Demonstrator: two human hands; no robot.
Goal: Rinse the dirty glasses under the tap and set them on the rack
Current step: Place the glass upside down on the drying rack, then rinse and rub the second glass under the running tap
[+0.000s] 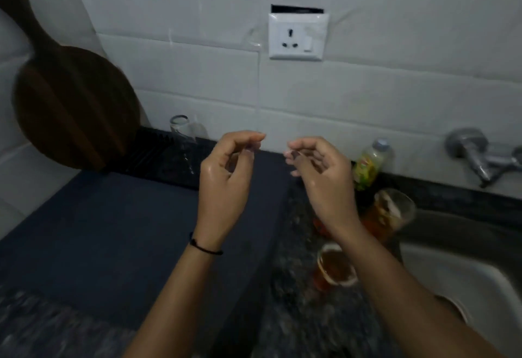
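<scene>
Bare left hand and right hand raised empty, fingers loosely curled, above two dirty amber-stained drinking glasses beside steel sink.

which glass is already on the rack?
The clear glass at the back left, on the black rack. The other two glasses hold brownish residue and stand on the counter beside the sink.

Rack at back of surface, one glass on it | board leaning behind-left | two glasses right, beside sink | bottle behind them | tap on wall above sink
</scene>
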